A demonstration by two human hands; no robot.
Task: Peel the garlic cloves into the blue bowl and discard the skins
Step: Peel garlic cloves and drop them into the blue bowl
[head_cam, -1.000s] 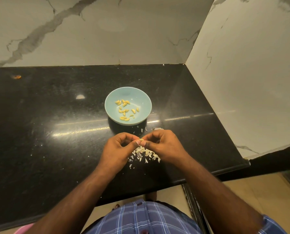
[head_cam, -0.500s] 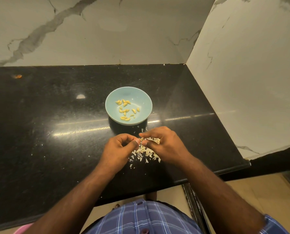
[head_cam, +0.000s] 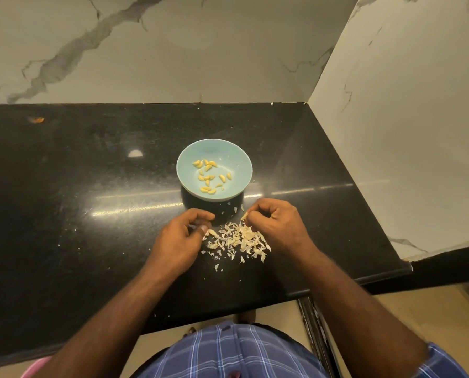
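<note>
Garlic peeling, well along

Peeled cloves fill the centre blue bowl; skins remain undiscarded. Left hand curled, contents unclear; right hand pinches skin.

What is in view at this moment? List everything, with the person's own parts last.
blue bowl: one, pale blue, mid-counter, beyond both hands.
peeled garlic cloves: roughly fifteen, yellow, inside the bowl.
garlic skins: one loose pile, off-white, on the counter between the hands; stray flakes around it.
counter: one, black polished stone, fills the middle of the view.
marble walls: two, white with grey veins, behind and to the right.
orange speck: one, far left of the counter.
checked shirt: blue, bottom edge.
left hand: fingers curled, pinching something small, unclear what.
right hand: fingers curled, pinching a pale skin piece.
</note>
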